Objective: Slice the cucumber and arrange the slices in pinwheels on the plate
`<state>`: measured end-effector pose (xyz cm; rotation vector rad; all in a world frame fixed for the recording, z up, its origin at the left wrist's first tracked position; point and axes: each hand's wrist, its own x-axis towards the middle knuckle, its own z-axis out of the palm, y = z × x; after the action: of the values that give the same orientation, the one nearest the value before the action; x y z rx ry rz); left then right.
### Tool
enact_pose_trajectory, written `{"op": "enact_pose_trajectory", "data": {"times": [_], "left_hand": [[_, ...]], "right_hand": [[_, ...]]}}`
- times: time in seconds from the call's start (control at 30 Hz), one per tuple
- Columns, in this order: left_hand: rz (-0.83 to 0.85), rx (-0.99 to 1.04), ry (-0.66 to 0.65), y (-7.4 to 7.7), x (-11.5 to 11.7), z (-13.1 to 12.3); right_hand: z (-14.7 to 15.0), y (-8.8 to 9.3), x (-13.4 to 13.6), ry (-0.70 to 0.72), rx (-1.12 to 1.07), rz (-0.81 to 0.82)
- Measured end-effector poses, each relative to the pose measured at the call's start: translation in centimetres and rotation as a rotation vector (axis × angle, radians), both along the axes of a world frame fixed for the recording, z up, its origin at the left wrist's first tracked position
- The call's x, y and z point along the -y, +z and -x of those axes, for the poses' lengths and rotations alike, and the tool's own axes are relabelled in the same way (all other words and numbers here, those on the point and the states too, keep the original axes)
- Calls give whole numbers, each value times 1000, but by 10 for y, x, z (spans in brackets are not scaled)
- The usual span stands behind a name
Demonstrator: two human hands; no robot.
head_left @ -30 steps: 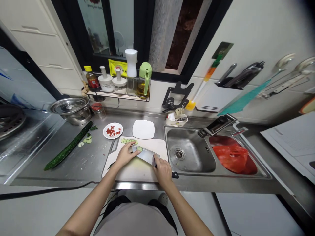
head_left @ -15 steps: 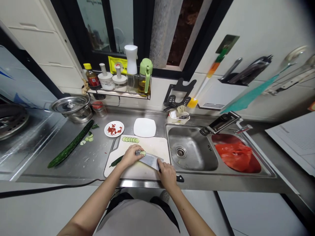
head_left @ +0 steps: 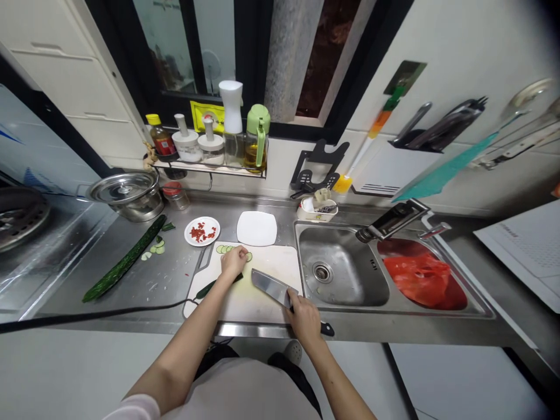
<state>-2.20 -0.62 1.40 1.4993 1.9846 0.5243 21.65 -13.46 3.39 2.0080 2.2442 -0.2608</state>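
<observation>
My right hand (head_left: 305, 318) is closed round the black handle of a cleaver (head_left: 272, 286), whose blade points up and left over the white cutting board (head_left: 266, 310). My left hand (head_left: 234, 261) is at the board's far side, its fingers pinched at a round cucumber slice (head_left: 249, 256). That slice lies at the right end of a row of cucumber slices (head_left: 224, 249), partly covered by the hand. Below my left wrist rests the dark green cut cucumber (head_left: 210, 288), its right end exposed and its middle partly hidden by the wrist.
Behind the board stand a plate of chopped red pieces (head_left: 192, 238) and a white square plate (head_left: 257, 228). A whole cucumber (head_left: 125, 259) and trimmings (head_left: 158, 245) lie left. A sink (head_left: 343, 296) is right. A black cable (head_left: 131, 310) crosses the counter to the board.
My left hand has moved from the cleaver blade up to the row with a cucumber slice. The cleaver has shifted slightly right and toward me. The cut cucumber's end now shows.
</observation>
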Motion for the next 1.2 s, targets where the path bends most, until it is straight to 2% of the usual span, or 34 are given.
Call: {"op": "enact_pose_trajectory", "data": {"times": [0.23,0.43,0.67,1.0,1.2], "left_hand": [[28,-121,-56,-13,-25,0],[-22,-187,-108,-20,-28,3],[-83,-273,-106,-26,-29,4],[-38,-269,-105,-17,-26,7],[-127,-99,62,-12,-9,30]], "right_hand": [[-1,-1,-2,-21,-17,18],[-2,0,-5,-34,-30,31],[-1,1,-5,-29,-46,29],[2,-2,-4,-32,-55,27],[1,-3,-6,-35,-63,36]]}}
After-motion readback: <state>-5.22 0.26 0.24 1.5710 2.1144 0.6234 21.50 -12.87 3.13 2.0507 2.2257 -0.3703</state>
